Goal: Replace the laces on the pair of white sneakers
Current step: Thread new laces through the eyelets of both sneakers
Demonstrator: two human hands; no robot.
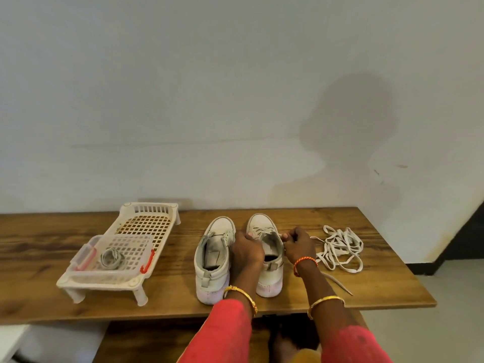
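Observation:
Two white sneakers stand side by side on the wooden table (157,297), toes toward the wall. The left sneaker (213,260) has no lace in it. My left hand (246,250) grips the left side of the right sneaker (269,258) near its eyelets. My right hand (297,243) pinches a white lace end at that sneaker's right side. A loose heap of white laces (340,248) lies just right of my right hand, one strand trailing toward the table's front edge.
A white plastic slotted basket (125,247) sits at the left of the table, with a coiled grey lace (112,258) inside it. A plain wall runs behind the table. The table's right edge is near the lace heap.

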